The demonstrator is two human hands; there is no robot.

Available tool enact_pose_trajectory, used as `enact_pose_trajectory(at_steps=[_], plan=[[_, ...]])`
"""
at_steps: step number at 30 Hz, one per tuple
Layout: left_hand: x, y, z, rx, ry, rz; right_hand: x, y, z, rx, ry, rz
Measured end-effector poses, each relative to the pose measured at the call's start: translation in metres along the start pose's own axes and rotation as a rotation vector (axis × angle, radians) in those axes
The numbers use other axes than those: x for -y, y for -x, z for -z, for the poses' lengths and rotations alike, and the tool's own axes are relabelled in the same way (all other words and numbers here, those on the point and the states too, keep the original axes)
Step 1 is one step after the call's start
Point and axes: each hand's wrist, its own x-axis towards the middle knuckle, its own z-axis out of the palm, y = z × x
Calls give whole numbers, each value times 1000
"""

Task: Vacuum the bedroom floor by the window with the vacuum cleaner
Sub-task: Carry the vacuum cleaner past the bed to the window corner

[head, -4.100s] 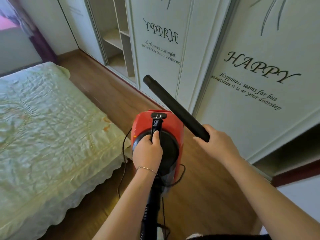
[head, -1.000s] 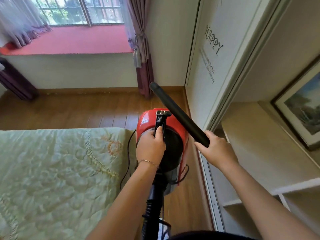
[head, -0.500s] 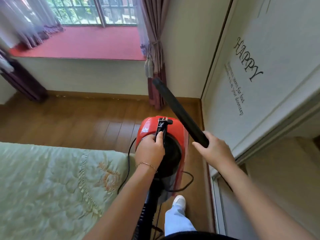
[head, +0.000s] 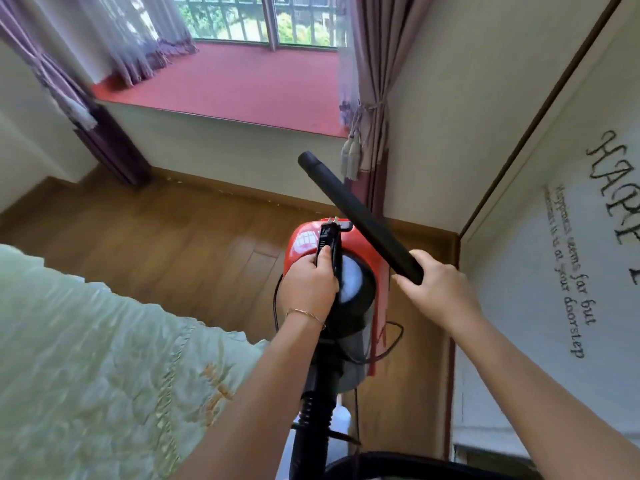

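I carry a red and black vacuum cleaner [head: 304, 245] off the floor in front of me. My left hand [head: 310, 284] is closed around its black top handle. My right hand [head: 436, 287] grips the near end of the black suction tube [head: 360, 216], which points up and away toward the window wall. The black ribbed hose [head: 311, 410] hangs from the vacuum's underside toward my body. A thin black cord [head: 391, 341] loops beside the vacuum. The wooden floor by the window [head: 156, 230] lies ahead.
A bed with a pale green quilt [head: 86, 358] fills the left. A white wardrobe door with "HAPPY" lettering [head: 554, 254] lines the right. Ahead are a red window seat [head: 235, 84], purple curtains [head: 370, 81] at its right, and more curtains [head: 86, 98] at its left.
I have walked along the wardrobe past the bed's end toward the window, so the window wall and floor are nearer. Both hands keep the same hold on vacuum and tube.
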Motion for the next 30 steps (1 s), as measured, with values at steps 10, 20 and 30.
enact_pose_trajectory(at_steps=[10, 20, 30], plan=[[-14, -172, 7, -135, 80, 152, 50, -194, -9, 79, 73, 121], [-32, -318, 56, -348, 134, 223, 151, -363, -21, 159, 118, 325], [-18, -440, 87, -547, 183, 436, 227, -502, -78, 342, 79, 499]])
